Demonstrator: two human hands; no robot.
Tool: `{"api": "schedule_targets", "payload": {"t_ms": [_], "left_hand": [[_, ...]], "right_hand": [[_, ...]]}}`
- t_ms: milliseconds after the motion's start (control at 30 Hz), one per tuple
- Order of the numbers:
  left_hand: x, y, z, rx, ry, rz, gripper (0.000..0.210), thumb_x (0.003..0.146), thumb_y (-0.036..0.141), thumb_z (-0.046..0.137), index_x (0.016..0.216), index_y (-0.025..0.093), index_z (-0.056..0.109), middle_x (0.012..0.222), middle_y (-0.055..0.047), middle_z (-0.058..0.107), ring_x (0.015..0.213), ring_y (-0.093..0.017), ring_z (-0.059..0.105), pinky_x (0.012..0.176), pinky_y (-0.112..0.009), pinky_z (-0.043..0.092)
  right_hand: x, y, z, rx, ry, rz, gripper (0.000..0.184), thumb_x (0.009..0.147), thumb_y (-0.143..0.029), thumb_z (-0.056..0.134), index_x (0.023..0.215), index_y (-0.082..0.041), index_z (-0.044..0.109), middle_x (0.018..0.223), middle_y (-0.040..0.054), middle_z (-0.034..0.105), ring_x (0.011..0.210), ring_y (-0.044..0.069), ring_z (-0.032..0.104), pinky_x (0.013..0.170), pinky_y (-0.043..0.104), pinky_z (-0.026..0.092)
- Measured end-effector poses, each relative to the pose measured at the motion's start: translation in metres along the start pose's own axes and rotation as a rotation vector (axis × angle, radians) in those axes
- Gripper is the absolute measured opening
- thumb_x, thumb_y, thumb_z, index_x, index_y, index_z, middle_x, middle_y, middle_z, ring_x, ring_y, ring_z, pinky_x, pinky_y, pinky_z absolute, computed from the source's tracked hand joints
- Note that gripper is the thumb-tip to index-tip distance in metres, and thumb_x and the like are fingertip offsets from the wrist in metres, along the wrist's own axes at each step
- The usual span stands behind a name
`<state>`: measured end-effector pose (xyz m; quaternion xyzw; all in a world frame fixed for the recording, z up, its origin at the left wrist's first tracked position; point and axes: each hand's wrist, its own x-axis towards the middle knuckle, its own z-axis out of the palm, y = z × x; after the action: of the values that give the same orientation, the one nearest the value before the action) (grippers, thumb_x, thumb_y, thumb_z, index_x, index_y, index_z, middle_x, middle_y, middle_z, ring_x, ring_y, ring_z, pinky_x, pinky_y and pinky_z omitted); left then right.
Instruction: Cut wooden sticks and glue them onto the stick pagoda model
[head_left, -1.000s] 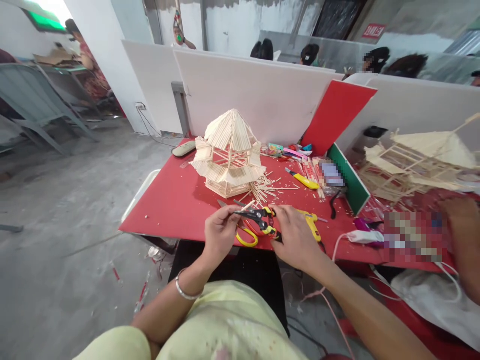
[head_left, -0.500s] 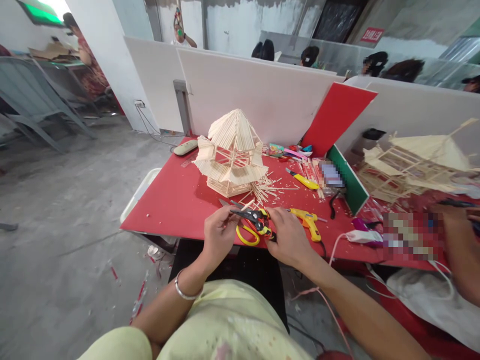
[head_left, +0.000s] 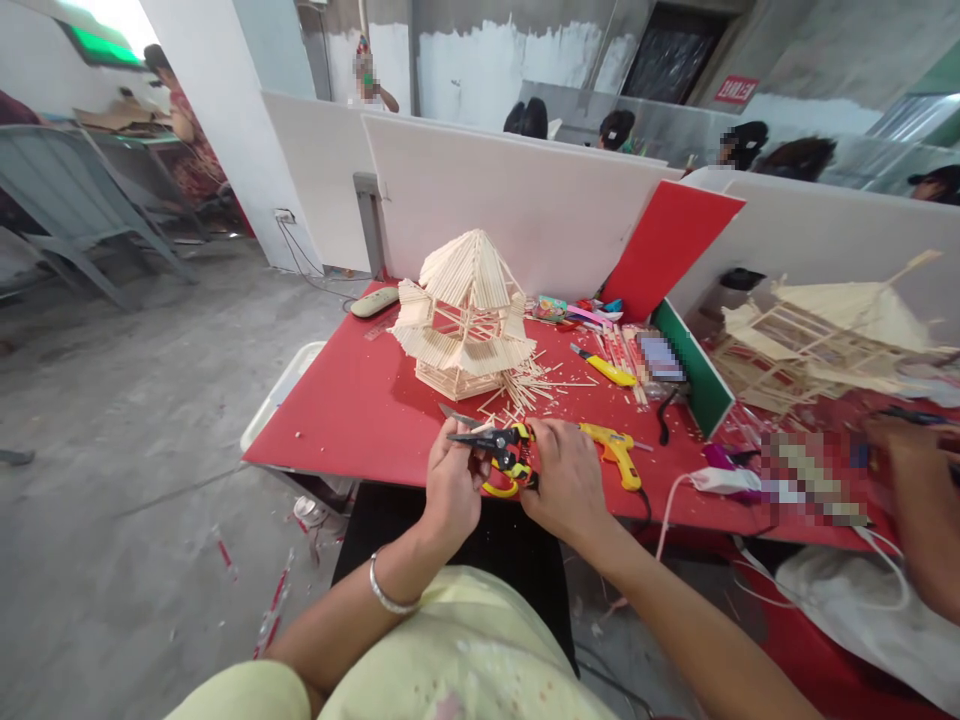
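Note:
My right hand [head_left: 562, 475] is closed around the yellow-and-black handles of a pair of snips [head_left: 499, 443]. The black blades point left, across the fingers of my left hand [head_left: 454, 485]. That hand is pinched closed beside the blades on a thin wooden stick [head_left: 484, 429], of which only a short pale end shows. Under my hands, on the table, lie yellow-handled scissors [head_left: 501, 488], mostly covered. Just beyond stands a tiered pavilion model [head_left: 469, 345] built from wooden sticks, with a pile of loose sticks [head_left: 529, 385] at its right foot.
On the red table [head_left: 337, 410] lie a yellow glue gun [head_left: 616, 452], a yellow utility knife [head_left: 609, 368] and a phone [head_left: 661, 357]. A green board [head_left: 694, 370] stands at the right. Past it are another stick model [head_left: 817, 335] and a co-worker's arm [head_left: 919, 490].
The snips have shifted slightly left and down, with their blades now across my left fingers. My left hand has turned and moved a little right, and less of the stick shows.

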<state>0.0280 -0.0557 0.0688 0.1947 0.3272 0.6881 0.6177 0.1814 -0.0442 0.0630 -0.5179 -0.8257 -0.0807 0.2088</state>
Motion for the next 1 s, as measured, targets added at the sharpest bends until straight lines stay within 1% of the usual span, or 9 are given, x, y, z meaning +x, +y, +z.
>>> {"api": "schedule_targets", "payload": {"t_ms": [167, 433, 700, 767, 800, 867, 900, 933, 1000], "left_hand": [[0.000, 0.005, -0.001, -0.015, -0.002, -0.049, 0.031, 0.077, 0.033, 0.068, 0.071, 0.019, 0.042, 0.056, 0.007, 0.040, 0.047, -0.005, 0.037, 0.045, -0.016, 0.029], [-0.002, 0.009, -0.005, -0.062, -0.112, -0.118, 0.020, 0.083, 0.023, 0.060, 0.073, 0.018, 0.044, 0.056, 0.007, 0.034, 0.047, -0.005, 0.031, 0.043, -0.017, 0.022], [0.002, 0.006, -0.008, 0.063, -0.143, -0.179, 0.026, 0.085, 0.037, 0.060, 0.075, 0.019, 0.044, 0.056, 0.006, 0.040, 0.044, -0.006, 0.038, 0.040, -0.017, 0.022], [0.006, 0.011, -0.016, 0.207, -0.090, -0.072, 0.031, 0.088, 0.048, 0.054, 0.080, 0.019, 0.051, 0.060, 0.003, 0.047, 0.048, -0.009, 0.044, 0.042, -0.019, 0.028], [0.008, 0.016, -0.020, 0.294, -0.044, 0.057, 0.036, 0.089, 0.053, 0.049, 0.084, 0.018, 0.055, 0.064, 0.001, 0.051, 0.051, -0.010, 0.046, 0.044, -0.020, 0.032], [0.012, 0.029, -0.029, 0.505, 0.077, 0.495, 0.034, 0.089, 0.053, 0.051, 0.090, 0.020, 0.059, 0.071, -0.001, 0.054, 0.057, -0.011, 0.048, 0.052, -0.022, 0.038], [0.014, 0.037, -0.032, 0.652, 0.068, 0.670, 0.030, 0.083, 0.050, 0.062, 0.091, 0.020, 0.062, 0.076, -0.002, 0.056, 0.062, -0.012, 0.049, 0.058, -0.024, 0.041], [0.016, 0.043, -0.034, 0.824, -0.019, 0.768, 0.031, 0.076, 0.047, 0.071, 0.090, 0.021, 0.065, 0.076, -0.003, 0.058, 0.063, -0.013, 0.050, 0.060, -0.025, 0.041], [0.020, 0.053, -0.033, 1.131, -0.291, 0.772, 0.027, 0.073, 0.043, 0.075, 0.089, 0.022, 0.068, 0.082, -0.007, 0.063, 0.070, -0.017, 0.054, 0.063, -0.026, 0.042]], "right_hand": [[0.000, 0.000, -0.007, 0.003, -0.010, -0.001, 0.069, 0.064, -0.021, 0.055, 0.131, -0.015, 0.040, 0.118, 0.0157, 0.052, 0.110, 0.032, 0.045, 0.093, 0.047, 0.035], [-0.003, 0.008, 0.000, 0.016, -0.034, -0.053, 0.070, 0.060, -0.018, 0.054, 0.129, -0.014, 0.041, 0.116, 0.0148, 0.054, 0.110, 0.031, 0.046, 0.095, 0.046, 0.035], [0.003, 0.018, 0.003, -0.034, 0.013, -0.079, 0.063, 0.062, -0.020, 0.055, 0.123, -0.015, 0.046, 0.109, 0.0136, 0.056, 0.103, 0.029, 0.049, 0.090, 0.042, 0.036], [0.008, 0.026, -0.005, -0.109, 0.032, -0.063, 0.061, 0.065, -0.024, 0.057, 0.125, -0.015, 0.047, 0.110, 0.0140, 0.055, 0.103, 0.030, 0.048, 0.090, 0.043, 0.035], [0.010, 0.030, -0.010, -0.155, 0.035, -0.061, 0.060, 0.067, -0.026, 0.057, 0.125, -0.015, 0.047, 0.111, 0.0144, 0.055, 0.103, 0.030, 0.047, 0.090, 0.044, 0.034], [0.015, 0.036, -0.020, -0.242, 0.019, -0.080, 0.056, 0.072, -0.028, 0.056, 0.126, -0.016, 0.048, 0.110, 0.0147, 0.054, 0.102, 0.030, 0.046, 0.089, 0.045, 0.033], [0.016, 0.038, -0.025, -0.279, 0.006, -0.100, 0.053, 0.075, -0.028, 0.055, 0.126, -0.016, 0.049, 0.109, 0.0144, 0.054, 0.101, 0.030, 0.045, 0.089, 0.045, 0.033], [0.018, 0.038, -0.029, -0.310, -0.006, -0.125, 0.049, 0.078, -0.026, 0.052, 0.126, -0.017, 0.050, 0.108, 0.0141, 0.054, 0.101, 0.030, 0.045, 0.089, 0.045, 0.032], [0.021, 0.036, -0.033, -0.354, -0.026, -0.172, 0.043, 0.084, -0.022, 0.046, 0.127, -0.018, 0.051, 0.108, 0.0137, 0.055, 0.099, 0.028, 0.045, 0.090, 0.045, 0.032]]}}
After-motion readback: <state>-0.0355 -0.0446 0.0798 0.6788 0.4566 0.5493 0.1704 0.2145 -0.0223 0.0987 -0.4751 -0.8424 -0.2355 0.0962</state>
